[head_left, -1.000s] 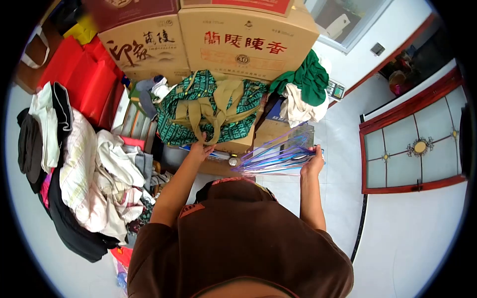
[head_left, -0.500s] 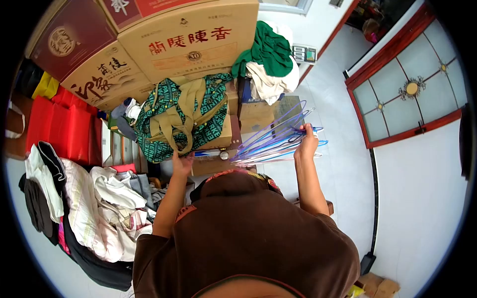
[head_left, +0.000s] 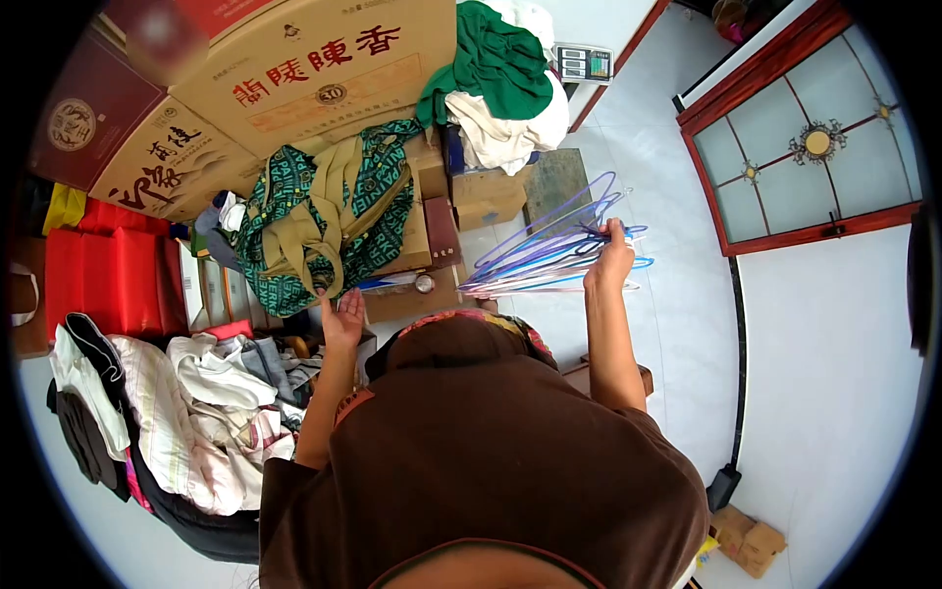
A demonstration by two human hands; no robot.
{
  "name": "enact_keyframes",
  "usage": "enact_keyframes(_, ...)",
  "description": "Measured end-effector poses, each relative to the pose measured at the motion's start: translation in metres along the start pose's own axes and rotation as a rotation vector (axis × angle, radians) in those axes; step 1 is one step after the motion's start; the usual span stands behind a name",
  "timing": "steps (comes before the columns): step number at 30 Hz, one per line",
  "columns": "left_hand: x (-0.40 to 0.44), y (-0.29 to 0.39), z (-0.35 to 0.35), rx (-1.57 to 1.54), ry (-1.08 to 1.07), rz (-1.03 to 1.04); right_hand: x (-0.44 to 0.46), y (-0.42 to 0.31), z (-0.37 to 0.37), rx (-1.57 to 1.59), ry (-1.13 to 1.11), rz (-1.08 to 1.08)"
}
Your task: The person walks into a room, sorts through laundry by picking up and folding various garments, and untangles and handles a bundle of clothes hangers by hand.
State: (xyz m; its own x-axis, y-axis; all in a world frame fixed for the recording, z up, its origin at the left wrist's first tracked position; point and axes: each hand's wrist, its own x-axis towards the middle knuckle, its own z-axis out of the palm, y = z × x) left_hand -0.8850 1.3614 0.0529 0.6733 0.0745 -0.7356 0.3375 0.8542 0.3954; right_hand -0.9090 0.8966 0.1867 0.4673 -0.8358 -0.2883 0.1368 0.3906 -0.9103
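Hangers [head_left: 549,267], thin, in purple, blue, white and pink, form one loose bunch right of centre. The right hand [head_left: 611,261] is closed around the bunch at its right end; the loops fan out leftward, above the pale floor [head_left: 687,334]. The left hand [head_left: 342,319] is open, palm turned up, fingers parted and holding nothing. It is at the lower edge of the green patterned bag [head_left: 329,218], close to a loop of its tan straps [head_left: 339,196]; whether the thumb touches the loop cannot be told.

The bag rests left of the hangers and well apart from them, in front of a large carton [head_left: 314,74]. A round silver item [head_left: 424,284] lies between the left hand and the hangers. Green cloth [head_left: 500,64] lies over white cloth [head_left: 500,137] beyond the hangers. Heaped clothes [head_left: 211,422] lie left of the left hand
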Motion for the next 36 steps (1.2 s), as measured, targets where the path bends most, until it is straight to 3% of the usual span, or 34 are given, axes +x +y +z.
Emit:
enact_keyframes(8, 0.01, -0.029, 0.011, 0.025, -0.051, 0.121, 0.069, -0.002, 0.002, -0.055, 0.02, -0.018)
enact_keyframes(22, -0.021, -0.074, 0.029, -0.091, 0.082, 0.209, 0.182, 0.01, 0.014, -0.292, -0.066, -0.03)
enact_keyframes(29, -0.038, -0.076, 0.039, -0.089, 0.054, 0.238, 0.169, 0.004, 0.004, -0.26, -0.101, -0.108)
enact_keyframes(36, -0.057, -0.071, 0.009, -0.101, 0.046, 0.252, 0.072, -0.064, 0.011, -0.302, -0.237, -0.317)
